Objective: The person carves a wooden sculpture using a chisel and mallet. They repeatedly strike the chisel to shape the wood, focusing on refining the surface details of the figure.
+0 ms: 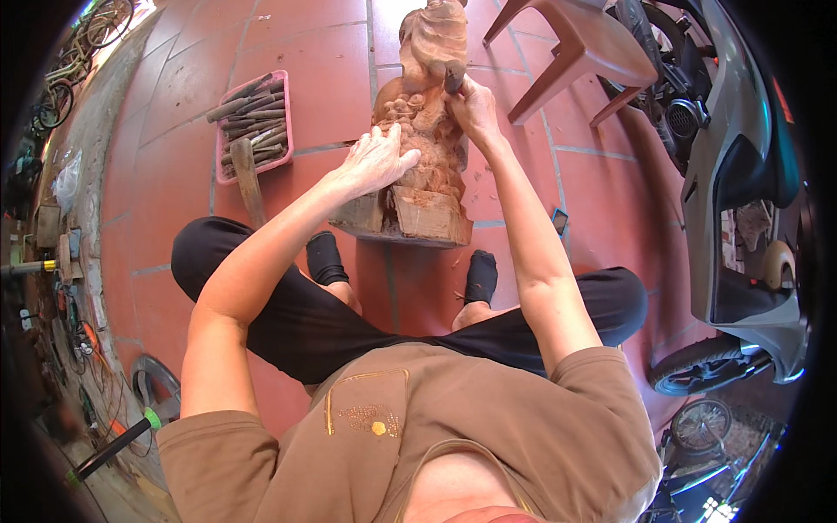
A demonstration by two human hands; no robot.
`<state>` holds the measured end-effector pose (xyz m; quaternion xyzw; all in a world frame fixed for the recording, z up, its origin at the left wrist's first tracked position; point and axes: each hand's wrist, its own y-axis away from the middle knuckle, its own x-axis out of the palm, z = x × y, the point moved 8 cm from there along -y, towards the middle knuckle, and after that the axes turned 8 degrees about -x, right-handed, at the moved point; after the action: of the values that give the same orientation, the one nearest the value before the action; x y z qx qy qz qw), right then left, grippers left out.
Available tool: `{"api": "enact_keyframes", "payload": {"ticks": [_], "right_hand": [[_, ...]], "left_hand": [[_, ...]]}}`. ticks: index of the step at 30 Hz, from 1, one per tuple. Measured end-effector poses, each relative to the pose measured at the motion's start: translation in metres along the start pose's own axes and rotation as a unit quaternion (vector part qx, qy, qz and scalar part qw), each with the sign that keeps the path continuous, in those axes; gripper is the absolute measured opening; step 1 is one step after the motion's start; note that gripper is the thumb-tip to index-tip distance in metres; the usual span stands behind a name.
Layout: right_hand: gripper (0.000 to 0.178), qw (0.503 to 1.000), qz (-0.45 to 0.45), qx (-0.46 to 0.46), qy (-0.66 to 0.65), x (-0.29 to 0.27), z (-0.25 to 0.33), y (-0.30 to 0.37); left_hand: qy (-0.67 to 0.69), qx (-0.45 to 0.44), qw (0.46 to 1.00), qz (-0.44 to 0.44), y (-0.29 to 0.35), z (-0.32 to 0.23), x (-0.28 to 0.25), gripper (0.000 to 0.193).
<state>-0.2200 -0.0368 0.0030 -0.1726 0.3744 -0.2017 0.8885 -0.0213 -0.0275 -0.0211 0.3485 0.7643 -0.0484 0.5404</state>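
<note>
A tall wood carving (423, 166) with draped folds and rounded lumps stands on the floor between my feet, on a rough block base. My left hand (377, 161) lies on its left side, fingers stretched over the carved lumps and thumb apart. Higher up, at the carving's right edge, my right hand (475, 109) is closed with its fingertips at a small dark brown piece (454, 77). Whether that piece is loose or part of the carving, I cannot tell.
A pink basket (290, 131) of wooden-handled tools stands to the left, with a wooden mallet (247, 179) leaning at its near end. A brown plastic chair (584, 44) and a motorbike (741, 218) are on the right. A small dark rectangular object (560, 221) lies on the tiles.
</note>
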Motion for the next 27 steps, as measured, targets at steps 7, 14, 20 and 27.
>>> {"api": "enact_keyframes", "payload": {"ticks": [7, 14, 20, 27], "right_hand": [[0.022, 0.987, 0.121, 0.003, -0.11, -0.006, -0.007, 0.018], [0.021, 0.982, 0.025, 0.043, -0.183, -0.002, -0.037, -0.013], [0.019, 0.995, -0.027, 0.03, -0.09, 0.002, -0.023, -0.001], [0.017, 0.983, 0.071, 0.053, -0.16, -0.009, -0.016, 0.016]], "left_hand": [[-0.006, 0.004, 0.999, -0.036, 0.0, 0.002, -0.002, 0.082], [0.0, 0.0, 1.0, 0.0, 0.001, -0.005, -0.001, 0.082], [-0.008, 0.0, 1.0, -0.022, 0.001, -0.002, -0.002, 0.081], [-0.004, -0.006, 1.0, -0.013, -0.001, 0.001, 0.001, 0.081]]}}
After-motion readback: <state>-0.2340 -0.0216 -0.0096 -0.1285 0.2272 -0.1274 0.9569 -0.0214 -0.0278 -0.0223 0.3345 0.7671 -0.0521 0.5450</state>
